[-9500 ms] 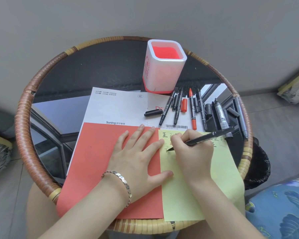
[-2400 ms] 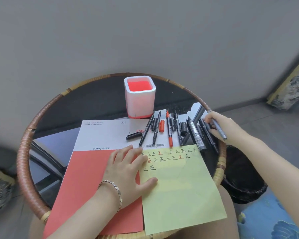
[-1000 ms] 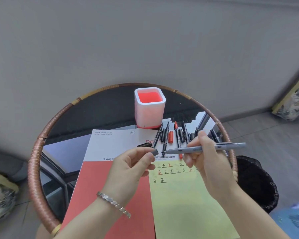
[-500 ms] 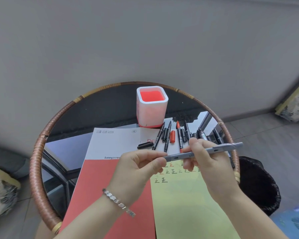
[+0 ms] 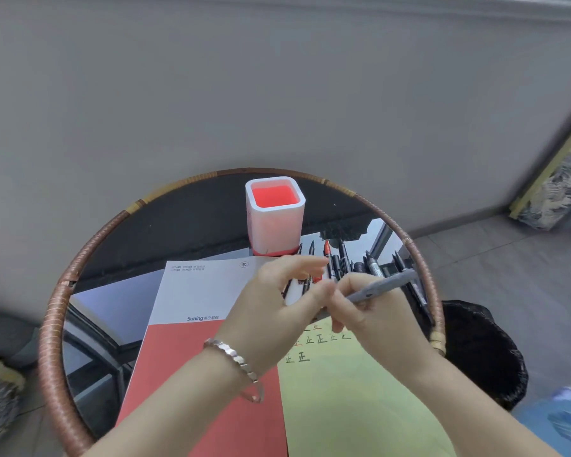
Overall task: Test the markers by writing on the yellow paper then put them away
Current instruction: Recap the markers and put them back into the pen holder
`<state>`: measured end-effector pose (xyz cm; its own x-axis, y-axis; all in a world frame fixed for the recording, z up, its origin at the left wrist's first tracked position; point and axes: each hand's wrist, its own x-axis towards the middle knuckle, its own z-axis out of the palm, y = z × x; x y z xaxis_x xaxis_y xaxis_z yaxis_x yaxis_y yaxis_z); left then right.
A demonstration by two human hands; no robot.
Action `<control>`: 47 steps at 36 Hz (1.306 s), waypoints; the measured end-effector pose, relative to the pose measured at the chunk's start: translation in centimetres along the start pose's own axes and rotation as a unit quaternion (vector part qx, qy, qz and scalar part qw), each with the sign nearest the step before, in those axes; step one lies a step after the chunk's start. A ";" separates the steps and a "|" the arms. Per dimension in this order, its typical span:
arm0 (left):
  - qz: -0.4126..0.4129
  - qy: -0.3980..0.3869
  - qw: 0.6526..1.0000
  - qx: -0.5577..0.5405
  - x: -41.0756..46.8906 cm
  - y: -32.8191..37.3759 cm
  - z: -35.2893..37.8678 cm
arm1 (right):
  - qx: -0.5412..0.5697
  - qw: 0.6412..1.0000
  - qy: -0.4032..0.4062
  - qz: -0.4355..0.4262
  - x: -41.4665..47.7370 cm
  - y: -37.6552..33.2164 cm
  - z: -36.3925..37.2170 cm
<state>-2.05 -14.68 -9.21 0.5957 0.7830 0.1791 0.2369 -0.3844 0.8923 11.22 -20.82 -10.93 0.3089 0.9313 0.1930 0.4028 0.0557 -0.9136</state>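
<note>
A grey marker (image 5: pixel 381 285) is held above the table by both hands. My right hand (image 5: pixel 368 311) grips its barrel, and my left hand (image 5: pixel 277 301) pinches its near end between thumb and fingers. Under them lies the yellow paper (image 5: pixel 353 397) with rows of black and red written characters. Several black markers and one red marker (image 5: pixel 326 250) lie side by side behind the paper, partly hidden by my hands. A white pen holder (image 5: pixel 275 214) with a red inside stands at the back of the table.
The round glass table has a rattan rim (image 5: pixel 55 324). A red-and-white folder (image 5: pixel 208 351) lies left of the yellow paper. A black bin (image 5: pixel 482 351) stands on the floor to the right. A grey wall is close behind the table.
My hands have come closer together on the grey marker, with the left hand now pinching its near end. The marker has tilted so its far end points up and right.
</note>
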 end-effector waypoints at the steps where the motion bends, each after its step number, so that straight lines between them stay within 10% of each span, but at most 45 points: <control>1: 0.016 -0.012 1.000 -0.002 0.4 0.3 0.1 | -0.057 0.998 -0.011 0.000 0.0 0.0 0.2; 15: 0.122 0.146 0.981 -0.031 2.0 0.6 1.5 | -0.229 0.970 -0.080 0.009 0.9 0.9 -2.5; 25: 0.175 0.377 0.907 -0.063 6.8 1.7 -3.2 | -0.389 0.900 0.083 0.177 2.9 7.1 -9.1; 32: 0.190 0.392 0.895 -0.093 9.2 1.9 -3.4 | -0.402 0.888 0.057 0.215 2.7 8.7 -8.8; 40: 0.041 0.281 0.957 0.056 10.3 -1.1 -1.8 | -0.372 0.894 0.082 0.237 3.0 7.7 -8.7; 47: 0.227 0.212 0.919 0.243 7.9 -0.9 4.1 | -0.251 0.938 0.115 0.210 2.0 6.8 -8.9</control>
<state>5.56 -10.15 -10.30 0.3906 0.5679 0.7245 0.4140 -0.8113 0.4128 22.26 -21.78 -13.52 0.6855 0.7278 -0.0213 0.5412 -0.5289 -0.6537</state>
